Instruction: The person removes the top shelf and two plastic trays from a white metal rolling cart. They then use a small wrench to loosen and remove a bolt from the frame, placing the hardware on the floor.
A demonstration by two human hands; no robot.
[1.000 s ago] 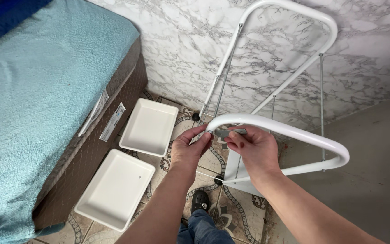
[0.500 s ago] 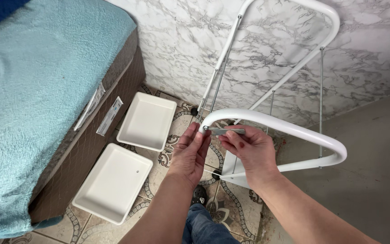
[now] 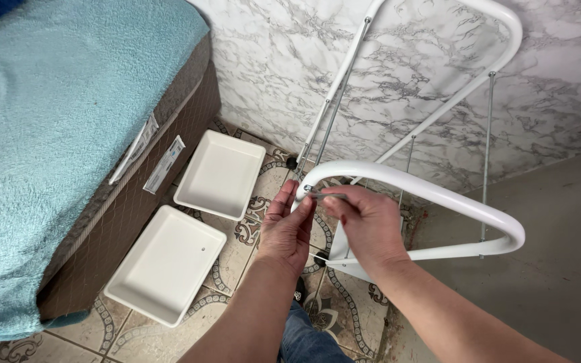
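Observation:
A white tubular metal frame point(image 3: 432, 195) with thin steel rods stands against the marble-patterned wall. My left hand point(image 3: 285, 228) presses its fingers against the bend of the near white tube. My right hand point(image 3: 366, 225) grips a small flat grey metal wrench point(image 3: 323, 195), whose tip sits at a fastener on that bend. A second, taller white loop point(image 3: 506, 47) of the frame rises behind, joined to the near one by the rods.
Two white rectangular plastic trays point(image 3: 220, 173) point(image 3: 166, 263) lie on the patterned tile floor beside a bed base point(image 3: 136, 202) covered with a teal blanket point(image 3: 48, 134). A third white tray point(image 3: 341, 259) sits low in the frame. My jeans and a dark shoe show at the bottom.
The wrench has turned in my right hand, now seen thinner and nearly edge-on. The view shifted slightly; my left hand stays at the tube bend.

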